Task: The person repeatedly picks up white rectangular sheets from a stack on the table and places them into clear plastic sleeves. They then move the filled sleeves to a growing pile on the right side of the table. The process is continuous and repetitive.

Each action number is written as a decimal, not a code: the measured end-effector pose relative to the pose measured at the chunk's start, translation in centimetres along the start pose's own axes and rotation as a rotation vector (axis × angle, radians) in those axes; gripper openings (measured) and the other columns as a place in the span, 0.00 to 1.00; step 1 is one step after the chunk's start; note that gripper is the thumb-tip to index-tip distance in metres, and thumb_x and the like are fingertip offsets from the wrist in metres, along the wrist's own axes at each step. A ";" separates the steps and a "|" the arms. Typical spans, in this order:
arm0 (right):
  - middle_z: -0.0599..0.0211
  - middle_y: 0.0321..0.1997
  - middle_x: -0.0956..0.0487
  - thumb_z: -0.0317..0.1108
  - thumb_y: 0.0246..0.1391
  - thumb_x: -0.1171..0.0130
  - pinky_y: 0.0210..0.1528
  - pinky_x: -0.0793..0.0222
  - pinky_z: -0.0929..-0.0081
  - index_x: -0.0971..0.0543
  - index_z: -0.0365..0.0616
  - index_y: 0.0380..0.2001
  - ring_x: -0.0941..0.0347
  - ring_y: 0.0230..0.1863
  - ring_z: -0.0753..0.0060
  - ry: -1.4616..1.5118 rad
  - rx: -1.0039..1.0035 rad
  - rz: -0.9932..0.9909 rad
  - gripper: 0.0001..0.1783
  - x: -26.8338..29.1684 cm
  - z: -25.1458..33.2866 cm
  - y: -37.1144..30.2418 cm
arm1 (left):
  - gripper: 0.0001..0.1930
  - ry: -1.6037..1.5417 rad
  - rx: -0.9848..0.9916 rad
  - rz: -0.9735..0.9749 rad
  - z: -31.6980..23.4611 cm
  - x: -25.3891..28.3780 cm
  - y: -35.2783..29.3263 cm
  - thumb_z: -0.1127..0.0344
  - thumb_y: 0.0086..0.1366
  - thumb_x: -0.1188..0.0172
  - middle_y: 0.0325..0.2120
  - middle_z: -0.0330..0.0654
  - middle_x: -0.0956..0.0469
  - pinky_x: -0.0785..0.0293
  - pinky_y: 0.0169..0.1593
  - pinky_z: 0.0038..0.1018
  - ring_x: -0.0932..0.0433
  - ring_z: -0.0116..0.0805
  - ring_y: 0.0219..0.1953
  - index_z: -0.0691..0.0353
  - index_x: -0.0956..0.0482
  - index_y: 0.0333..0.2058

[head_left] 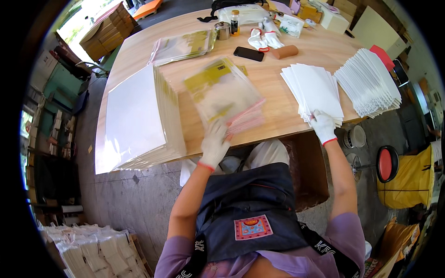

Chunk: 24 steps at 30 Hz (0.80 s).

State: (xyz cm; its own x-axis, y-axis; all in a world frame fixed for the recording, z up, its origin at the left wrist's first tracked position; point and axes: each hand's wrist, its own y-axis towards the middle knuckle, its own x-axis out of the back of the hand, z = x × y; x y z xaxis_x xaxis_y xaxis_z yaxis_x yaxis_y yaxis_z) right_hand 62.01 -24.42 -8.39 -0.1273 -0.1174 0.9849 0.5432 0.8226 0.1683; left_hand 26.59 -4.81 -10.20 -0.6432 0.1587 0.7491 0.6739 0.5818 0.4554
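My left hand [215,145], in a white glove with a red cuff, is at the near edge of a stack of clear plastic bags [227,90] with yellow-green print and pink edges. Its fingers are closed on the edge of the top bag, the thumb apart at the side. My right hand [323,126], gloved the same way, pinches the near edge of a fanned stack of white sheets [313,90]. At the left stands a tall pile of white sheets in clear sleeves [134,118]. Farther right lies another fanned white stack [368,81].
More printed bags [181,46] lie at the back left of the wooden table [273,118]. Behind are a black phone [249,53], a brown roll [285,51], spare gloves [265,39], a metal pot [222,30] and a bottle [235,23]. Below the table edge stands an open carton [308,171].
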 end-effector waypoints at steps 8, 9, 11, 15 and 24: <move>0.63 0.25 0.25 0.41 0.45 0.44 0.29 0.33 0.61 0.30 0.46 0.24 0.28 0.28 0.57 0.113 0.148 -0.201 0.11 2.3 2.3 -7.2 | 0.21 0.332 -0.133 0.276 1.5 -1.5 1.4 0.63 0.46 0.42 0.48 0.45 0.34 0.44 0.53 0.45 0.40 0.46 0.52 0.57 0.28 0.42; 0.63 0.25 0.25 0.41 0.44 0.42 0.30 0.33 0.63 0.30 0.46 0.23 0.28 0.28 0.58 0.154 0.183 -0.319 0.11 2.2 2.7 -8.2 | 0.21 0.318 -0.131 0.301 1.4 -1.3 0.9 0.62 0.46 0.41 0.48 0.46 0.34 0.44 0.54 0.46 0.40 0.46 0.52 0.56 0.28 0.42; 0.63 0.22 0.25 0.48 0.48 0.42 0.19 0.34 0.68 0.30 0.46 0.25 0.29 0.20 0.63 0.593 -0.160 -0.225 0.17 1.1 1.8 -9.5 | 0.20 0.297 -0.135 0.320 1.0 -0.3 0.7 0.63 0.45 0.41 0.46 0.45 0.34 0.42 0.53 0.44 0.38 0.45 0.51 0.56 0.28 0.40; 0.58 0.25 0.24 0.57 0.53 0.50 0.12 0.36 0.79 0.31 0.46 0.29 0.33 0.12 0.72 1.673 -1.101 0.121 0.23 -3.5 -2.7 -8.6 | 0.16 0.340 -0.078 0.381 0.4 0.9 1.7 0.67 0.44 0.41 0.39 0.42 0.31 0.36 0.48 0.37 0.33 0.42 0.45 0.57 0.28 0.36; 0.63 0.34 0.25 0.29 0.54 0.53 0.16 0.36 0.82 0.31 0.42 0.42 0.29 0.25 0.76 1.981 -0.700 -0.268 0.12 -2.1 -2.7 -6.6 | 0.14 0.209 0.137 0.381 2.3 0.0 3.3 0.74 0.47 0.46 0.37 0.40 0.29 0.29 0.40 0.33 0.29 0.40 0.41 0.54 0.28 0.35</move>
State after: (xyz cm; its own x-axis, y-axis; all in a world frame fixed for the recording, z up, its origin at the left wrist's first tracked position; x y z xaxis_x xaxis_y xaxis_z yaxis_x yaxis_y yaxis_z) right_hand 60.95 -31.15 -11.49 0.3415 -0.8427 -0.4161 0.8693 0.4515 -0.2010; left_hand 27.98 -1.08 -9.84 -0.2616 0.2259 0.9384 0.7849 0.6155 0.0707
